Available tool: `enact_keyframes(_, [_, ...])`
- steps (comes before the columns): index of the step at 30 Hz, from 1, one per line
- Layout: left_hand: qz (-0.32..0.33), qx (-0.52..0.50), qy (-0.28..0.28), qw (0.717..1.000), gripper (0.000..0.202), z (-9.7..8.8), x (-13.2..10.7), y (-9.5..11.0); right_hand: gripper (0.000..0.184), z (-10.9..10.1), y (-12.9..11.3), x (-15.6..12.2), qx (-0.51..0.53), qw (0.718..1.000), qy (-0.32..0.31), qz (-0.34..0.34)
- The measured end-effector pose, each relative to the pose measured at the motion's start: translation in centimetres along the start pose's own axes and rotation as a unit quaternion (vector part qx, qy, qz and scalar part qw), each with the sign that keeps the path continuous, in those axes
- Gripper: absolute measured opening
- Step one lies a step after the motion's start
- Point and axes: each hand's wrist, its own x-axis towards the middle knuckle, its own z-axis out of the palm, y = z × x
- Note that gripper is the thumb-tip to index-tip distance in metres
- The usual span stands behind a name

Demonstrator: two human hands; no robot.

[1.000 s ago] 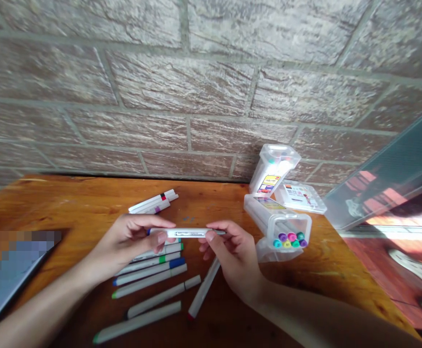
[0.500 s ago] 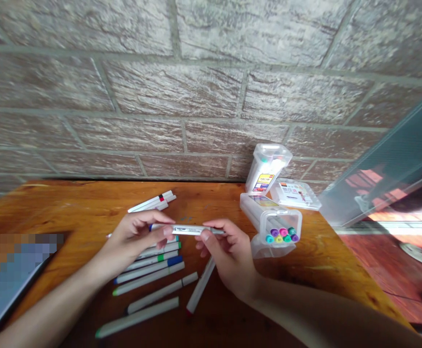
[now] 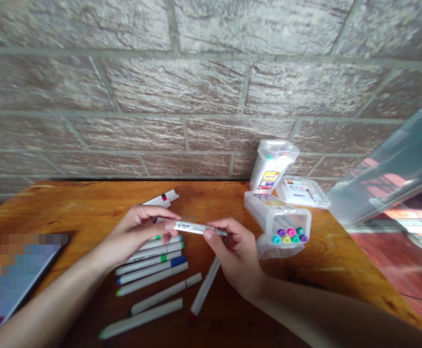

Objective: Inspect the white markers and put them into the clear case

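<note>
Your left hand [image 3: 140, 229] and right hand [image 3: 237, 253] are pinching the pen [image 3: 192, 227] near opposite ends, seemingly the best holds (it's probably feeling light, stiff, slick)

The held marker [image 3: 189, 227] carries a bordered strip of print along its barrel: one bold dark word at the left end, then finer lines, all too small to read surely. On the upright clear case [image 3: 273, 166], a yellow label [image 3: 271, 176] bears a dark word that looks like "marker", with smaller print on the blue part below. The flat clear case [image 3: 305, 192] shows a row of large Chinese characters, the middle one seemingly 可, its neighbours unclear. The lying clear case [image 3: 257, 212] has a yellowish label [image 3: 269, 199], its lettering illegible
</note>
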Motion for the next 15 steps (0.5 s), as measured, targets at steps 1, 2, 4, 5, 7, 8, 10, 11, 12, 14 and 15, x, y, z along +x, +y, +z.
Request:
enact_keyframes(1, [0.002, 0.005, -0.002, 1.000, 0.018, -0.10, -0.22, -0.16, 0.014, -0.02, 0.02, -0.04, -0.005, 1.000, -0.002, 0.001])
enact_keyframes(2, [0.005, 0.006, 0.000, 1.000, 0.018, -0.18, -0.37, -0.28, 0.015, -0.04, 0.04, -0.08, -0.010, 1.000, -0.003, 0.002])
enact_keyframes(4, [0.012, 0.006, 0.002, 1.000, 0.018, -0.27, -0.51, -0.44, 0.015, -0.09, 0.09, -0.13, -0.019, 1.000, -0.003, 0.004])
enact_keyframes(5, [0.015, 0.005, 0.000, 1.000, 0.018, -0.28, -0.50, -0.51, 0.014, -0.11, 0.12, -0.15, -0.022, 1.000, -0.003, 0.004])
enact_keyframes(7, [0.020, 0.004, -0.007, 1.000, 0.018, -0.29, -0.42, -0.63, 0.013, -0.14, 0.17, -0.19, -0.025, 1.000, -0.006, 0.002])
enact_keyframes(8, [0.022, 0.003, -0.009, 1.000, 0.017, -0.29, -0.38, -0.68, 0.013, -0.15, 0.18, -0.22, -0.025, 1.000, -0.007, 0.001])
enact_keyframes(10, [0.027, 0.001, -0.008, 1.000, 0.016, -0.28, -0.34, -0.76, 0.013, -0.14, 0.16, -0.29, -0.026, 1.000, -0.011, -0.003])
enact_keyframes(11, [0.028, 0.000, -0.008, 1.000, 0.016, -0.28, -0.34, -0.78, 0.013, -0.14, 0.11, -0.32, -0.026, 1.000, -0.012, -0.005])
enact_keyframes(12, [0.029, -0.002, -0.010, 1.000, 0.016, -0.28, -0.37, -0.79, 0.012, -0.13, 0.06, -0.35, -0.027, 1.000, -0.012, -0.006])
enact_keyframes(14, [0.031, -0.008, -0.015, 0.999, 0.016, -0.31, -0.47, -0.79, 0.012, -0.12, -0.08, -0.36, -0.028, 0.999, -0.014, -0.009])
enact_keyframes(15, [0.032, -0.011, -0.019, 0.999, 0.017, -0.34, -0.52, -0.79, 0.011, -0.12, -0.15, -0.35, -0.029, 0.999, -0.013, -0.010])
